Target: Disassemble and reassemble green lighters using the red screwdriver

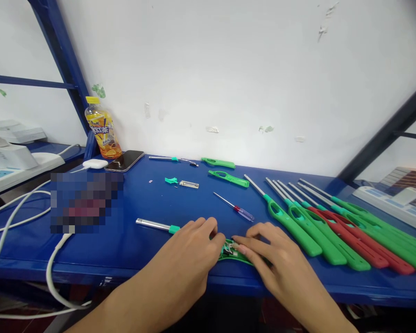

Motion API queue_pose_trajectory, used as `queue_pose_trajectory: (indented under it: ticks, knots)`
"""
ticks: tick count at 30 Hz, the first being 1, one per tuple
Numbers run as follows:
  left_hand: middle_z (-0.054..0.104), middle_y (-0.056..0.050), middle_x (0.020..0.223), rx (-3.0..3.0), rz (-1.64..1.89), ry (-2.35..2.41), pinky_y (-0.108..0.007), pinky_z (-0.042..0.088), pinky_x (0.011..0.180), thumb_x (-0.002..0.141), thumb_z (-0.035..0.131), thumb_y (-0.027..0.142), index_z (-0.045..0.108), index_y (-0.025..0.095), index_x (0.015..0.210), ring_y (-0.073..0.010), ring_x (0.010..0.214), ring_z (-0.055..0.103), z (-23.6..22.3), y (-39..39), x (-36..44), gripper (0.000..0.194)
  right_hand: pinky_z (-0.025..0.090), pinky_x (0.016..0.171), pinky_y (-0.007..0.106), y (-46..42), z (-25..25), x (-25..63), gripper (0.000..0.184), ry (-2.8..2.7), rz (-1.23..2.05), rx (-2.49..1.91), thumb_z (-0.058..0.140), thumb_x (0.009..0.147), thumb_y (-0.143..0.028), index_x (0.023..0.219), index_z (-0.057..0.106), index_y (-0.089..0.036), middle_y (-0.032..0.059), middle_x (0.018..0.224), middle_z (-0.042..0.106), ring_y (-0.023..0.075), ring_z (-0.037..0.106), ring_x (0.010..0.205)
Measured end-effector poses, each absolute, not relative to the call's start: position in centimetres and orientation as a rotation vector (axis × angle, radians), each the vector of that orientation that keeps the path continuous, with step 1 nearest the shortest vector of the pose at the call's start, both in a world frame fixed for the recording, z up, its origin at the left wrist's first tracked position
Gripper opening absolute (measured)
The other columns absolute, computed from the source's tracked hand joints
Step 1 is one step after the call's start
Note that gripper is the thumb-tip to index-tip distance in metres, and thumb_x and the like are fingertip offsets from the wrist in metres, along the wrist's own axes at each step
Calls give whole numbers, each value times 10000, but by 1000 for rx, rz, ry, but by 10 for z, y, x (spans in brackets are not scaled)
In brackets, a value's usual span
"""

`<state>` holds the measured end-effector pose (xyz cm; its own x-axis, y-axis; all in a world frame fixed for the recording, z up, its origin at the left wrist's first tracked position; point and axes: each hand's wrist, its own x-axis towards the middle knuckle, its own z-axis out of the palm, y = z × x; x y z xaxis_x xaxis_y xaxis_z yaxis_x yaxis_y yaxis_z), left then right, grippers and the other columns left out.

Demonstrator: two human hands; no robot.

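Note:
An opened long-nosed lighter [229, 252] lies at the table's front edge, with wires and small parts showing in its green half-shell. Its metal tube [152, 225] points left. My left hand [197, 245] is closed over its middle, the fingertips bent down to the open shell and partly hidden. From the right, my right hand [277, 249] pinches at the inner parts with thumb and forefinger. Beyond my hands lies a screwdriver [243, 213] with a clear handle. Two loose green shell pieces [218, 163], a clear fuel tank [189, 184] and a detached lighter tube [162, 158] lie farther back.
Several green and red long-nosed lighters [300, 231] lie in a row at right. At left are a drink bottle [104, 132], a phone [125, 160], a blurred-out object [86, 203] and white cables [52, 263]. A white wall [229, 83] stands behind the blue table [180, 203].

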<state>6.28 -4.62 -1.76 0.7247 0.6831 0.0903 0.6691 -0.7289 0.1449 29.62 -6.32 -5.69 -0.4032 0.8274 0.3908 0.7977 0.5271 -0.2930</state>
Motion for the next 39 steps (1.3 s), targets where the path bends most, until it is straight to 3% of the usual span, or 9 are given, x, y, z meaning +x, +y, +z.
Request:
queue_pose_trajectory:
  ticks: [3,7,14,24,33,39]
  knots:
    - [629,-124,1242,2822,135,1110,-510,506,1059,869,422,-106,658,145,1230,-309,1193,588,-15,-47,64,499,543,952,395,-68,-53,301,307,-2299,194,-1350,541,1087,-350,1342,710,-321,55,1159,670,229,671,1052]
    - [626,-110,1212,2834,170,1121,-491,527,1010,883,423,-99,656,161,1209,-300,1146,601,-17,-46,64,477,580,950,374,-70,-53,306,336,-2226,281,-1361,560,1072,-366,1384,681,-331,60,1207,688,236,687,1103]
    - [612,-88,1180,2811,236,1123,-470,534,980,909,427,-84,657,183,1159,-284,1079,609,-20,-46,63,432,578,901,330,-64,-58,312,215,-2052,497,-1320,601,1058,-369,1133,793,-309,32,1102,750,217,717,1013]
    - [572,-87,1200,2839,271,1084,-490,557,944,816,377,-120,566,258,1332,-285,1078,607,-23,-47,59,667,569,859,302,-62,-59,316,252,-2030,583,-1266,571,1077,-346,1108,819,-318,34,1092,750,208,718,991]
    - [549,-81,1212,2874,282,1050,-529,535,980,791,393,-125,560,270,1347,-298,1093,597,-25,-43,58,702,526,893,293,-62,-59,315,244,-2019,610,-1283,572,1079,-370,1012,795,-294,27,1084,729,197,692,1000]
    - [575,-69,1189,2856,272,1061,-467,533,920,814,410,-130,564,275,1315,-285,1063,601,-25,-43,58,662,517,892,288,-61,-60,316,257,-2043,621,-1288,555,1085,-394,1073,796,-306,30,1114,709,196,681,1019]
